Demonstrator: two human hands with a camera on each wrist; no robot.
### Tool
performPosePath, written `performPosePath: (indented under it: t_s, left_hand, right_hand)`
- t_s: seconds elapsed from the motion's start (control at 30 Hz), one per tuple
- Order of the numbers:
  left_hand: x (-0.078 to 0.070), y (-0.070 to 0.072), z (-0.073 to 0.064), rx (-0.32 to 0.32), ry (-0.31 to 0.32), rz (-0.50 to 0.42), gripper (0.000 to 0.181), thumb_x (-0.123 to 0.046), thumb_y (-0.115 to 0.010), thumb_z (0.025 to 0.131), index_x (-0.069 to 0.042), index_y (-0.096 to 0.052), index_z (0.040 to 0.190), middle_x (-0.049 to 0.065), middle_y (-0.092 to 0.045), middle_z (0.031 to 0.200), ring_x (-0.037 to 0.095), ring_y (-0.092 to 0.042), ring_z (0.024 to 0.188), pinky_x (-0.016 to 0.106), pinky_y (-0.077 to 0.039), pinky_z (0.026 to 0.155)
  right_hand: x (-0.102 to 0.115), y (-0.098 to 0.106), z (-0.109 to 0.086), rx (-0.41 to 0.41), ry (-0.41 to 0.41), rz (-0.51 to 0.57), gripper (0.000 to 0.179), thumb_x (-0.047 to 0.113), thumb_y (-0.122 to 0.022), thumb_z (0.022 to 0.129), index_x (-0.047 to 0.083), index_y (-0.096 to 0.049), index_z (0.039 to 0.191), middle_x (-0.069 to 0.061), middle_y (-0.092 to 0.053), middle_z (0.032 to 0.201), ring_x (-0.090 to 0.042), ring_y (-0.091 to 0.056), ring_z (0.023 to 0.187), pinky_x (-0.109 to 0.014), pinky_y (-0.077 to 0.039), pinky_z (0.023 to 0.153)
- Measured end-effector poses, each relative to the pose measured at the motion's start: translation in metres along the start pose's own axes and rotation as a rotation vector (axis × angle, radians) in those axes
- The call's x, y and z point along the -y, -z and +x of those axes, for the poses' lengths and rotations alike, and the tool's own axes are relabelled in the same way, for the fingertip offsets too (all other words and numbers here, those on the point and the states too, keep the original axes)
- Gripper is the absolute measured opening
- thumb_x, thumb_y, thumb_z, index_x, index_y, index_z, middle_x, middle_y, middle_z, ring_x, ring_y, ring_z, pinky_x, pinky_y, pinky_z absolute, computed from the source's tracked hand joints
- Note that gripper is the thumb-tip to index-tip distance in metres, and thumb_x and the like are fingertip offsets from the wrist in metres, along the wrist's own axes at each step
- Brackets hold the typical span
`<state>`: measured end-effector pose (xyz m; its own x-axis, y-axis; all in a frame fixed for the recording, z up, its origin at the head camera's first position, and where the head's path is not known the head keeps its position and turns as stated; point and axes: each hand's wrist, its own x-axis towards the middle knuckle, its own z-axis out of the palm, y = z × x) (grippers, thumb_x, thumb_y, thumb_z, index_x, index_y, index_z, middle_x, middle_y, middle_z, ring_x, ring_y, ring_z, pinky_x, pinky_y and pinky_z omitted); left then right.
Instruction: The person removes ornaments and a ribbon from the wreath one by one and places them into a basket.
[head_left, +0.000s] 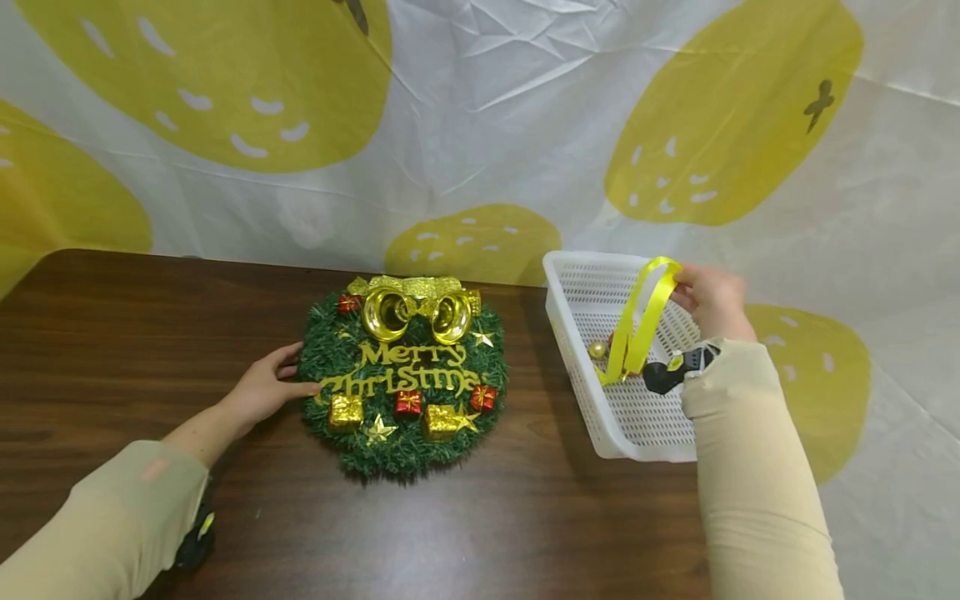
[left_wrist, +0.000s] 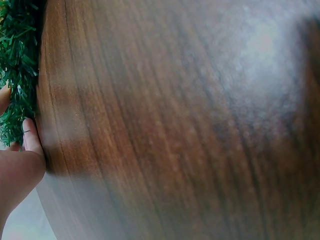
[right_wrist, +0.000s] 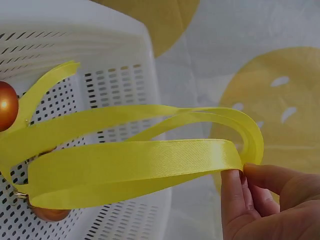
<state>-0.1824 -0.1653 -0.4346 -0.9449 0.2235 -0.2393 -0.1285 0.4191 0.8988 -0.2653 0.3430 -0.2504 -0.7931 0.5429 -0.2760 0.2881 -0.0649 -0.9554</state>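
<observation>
A green Christmas wreath (head_left: 405, 461) lies on the table, with gold bells, a gold "Merry Christmas" sign, stars and small red and gold gift boxes on it. At its left edge, my left hand (head_left: 264, 387) holds the wreath, thumb over the top and fingers against the side. In the left wrist view this hand (left_wrist: 20, 167) shows only in part, beside the green tinsel (left_wrist: 20, 55). Over the white basket, my right hand (head_left: 712, 302) pinches a looped yellow ribbon (right_wrist: 130, 162) between thumb and fingers. The ribbon's lower end hangs down inside the basket.
The white plastic basket (head_left: 588, 408) stands right of the wreath. Inside it lie a gold ball (head_left: 597, 349) and shiny copper-coloured balls (right_wrist: 6, 106). Behind the brown wooden table (head_left: 187, 308) hangs a white cloth (head_left: 510, 125) with yellow fruit prints.
</observation>
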Motion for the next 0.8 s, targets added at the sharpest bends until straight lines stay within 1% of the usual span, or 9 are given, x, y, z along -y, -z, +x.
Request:
performPosePath:
  t_s: [0.07, 0.13, 0.2, 0.3, 0.4, 0.5, 0.53, 0.67, 0.8]
  left_hand:
    - [0.000, 0.000, 0.000, 0.000, -0.006, 0.001, 0.088, -0.023, -0.062, 0.090, 0.001, -0.003, 0.150, 0.034, -0.011, 0.150, 0.049, -0.020, 0.136, 0.060, -0.030, 0.106]
    - [0.000, 0.000, 0.000, 0.000, -0.009, 0.000, 0.088, -0.024, -0.063, 0.090, 0.001, -0.003, 0.150, 0.034, -0.011, 0.150, 0.049, -0.020, 0.136, 0.060, -0.030, 0.106]
    - [0.001, 0.000, 0.000, 0.000, -0.011, 0.000, 0.088, -0.024, -0.063, 0.090, 0.001, -0.003, 0.150, 0.034, -0.011, 0.150, 0.049, -0.020, 0.136, 0.059, -0.031, 0.106]
    - [0.000, -0.001, 0.001, 0.001, -0.010, -0.003, 0.088, -0.023, -0.063, 0.090, 0.001, -0.003, 0.150, 0.034, -0.011, 0.150, 0.048, -0.020, 0.136, 0.059, -0.030, 0.107]
    - [0.000, -0.001, 0.001, 0.003, -0.008, -0.004, 0.088, -0.023, -0.063, 0.090, 0.001, -0.003, 0.150, 0.034, -0.011, 0.150, 0.048, -0.020, 0.136, 0.059, -0.030, 0.107]
    - [0.000, 0.000, 0.001, 0.007, -0.002, -0.008, 0.088, -0.024, -0.062, 0.090, 0.000, -0.002, 0.150, 0.033, -0.011, 0.150, 0.048, -0.020, 0.136, 0.060, -0.030, 0.106]
    - [0.000, 0.000, 0.000, 0.009, 0.000, -0.010, 0.088, -0.024, -0.062, 0.090, 0.000, -0.002, 0.150, 0.033, -0.010, 0.150, 0.048, -0.020, 0.136, 0.060, -0.030, 0.106]
    - [-0.001, 0.003, -0.001, 0.023, 0.009, -0.029, 0.088, -0.025, -0.061, 0.091, 0.000, -0.001, 0.150, 0.034, -0.009, 0.150, 0.048, -0.019, 0.136, 0.060, -0.029, 0.107]
    - [-0.001, 0.007, -0.001, 0.048, 0.015, -0.059, 0.085, -0.026, -0.056, 0.094, 0.000, 0.001, 0.150, 0.034, -0.007, 0.151, 0.048, -0.018, 0.137, 0.060, -0.028, 0.108]
  right_hand:
    - [-0.003, 0.000, 0.000, -0.010, -0.015, -0.038, 0.010, 0.003, -0.064, 0.085, 0.007, -0.059, 0.093, -0.002, -0.058, 0.090, -0.009, -0.066, 0.057, -0.020, -0.057, 0.066]
    - [-0.006, 0.001, 0.001, -0.002, -0.026, -0.058, 0.012, 0.003, -0.063, 0.085, 0.007, -0.057, 0.095, -0.002, -0.057, 0.091, -0.008, -0.065, 0.056, -0.019, -0.057, 0.066]
    - [-0.009, 0.002, 0.003, 0.028, -0.031, -0.060, 0.012, -0.001, -0.061, 0.085, 0.005, -0.054, 0.094, 0.000, -0.059, 0.082, -0.008, -0.065, 0.055, -0.019, -0.057, 0.066]
    - [-0.014, 0.006, 0.006, 0.118, -0.033, -0.117, 0.011, -0.002, -0.055, 0.087, 0.002, -0.051, 0.096, 0.004, -0.060, 0.064, -0.007, -0.064, 0.054, -0.019, -0.057, 0.069]
    - [-0.019, 0.010, 0.007, 0.193, -0.028, -0.216, 0.031, 0.002, -0.052, 0.091, 0.001, -0.048, 0.121, 0.005, -0.061, 0.056, -0.004, -0.063, 0.057, -0.018, -0.056, 0.076]
    - [-0.022, 0.012, 0.007, 0.212, -0.033, -0.275, 0.055, 0.007, -0.053, 0.093, -0.005, -0.031, 0.142, 0.007, -0.060, 0.062, -0.002, -0.062, 0.059, -0.017, -0.054, 0.082]
    - [-0.023, 0.013, 0.008, 0.214, -0.033, -0.284, 0.058, 0.009, -0.053, 0.093, -0.005, -0.028, 0.143, 0.007, -0.060, 0.066, -0.002, -0.062, 0.061, -0.018, -0.053, 0.085]
    - [-0.024, 0.014, 0.008, 0.199, -0.032, -0.315, 0.060, 0.014, -0.055, 0.093, -0.002, -0.030, 0.144, 0.004, -0.056, 0.078, -0.001, -0.062, 0.064, -0.021, -0.049, 0.092]
    - [-0.025, 0.014, 0.008, 0.200, -0.026, -0.297, 0.059, 0.012, -0.054, 0.093, -0.004, -0.029, 0.144, 0.007, -0.058, 0.069, -0.001, -0.062, 0.062, -0.019, -0.052, 0.088]
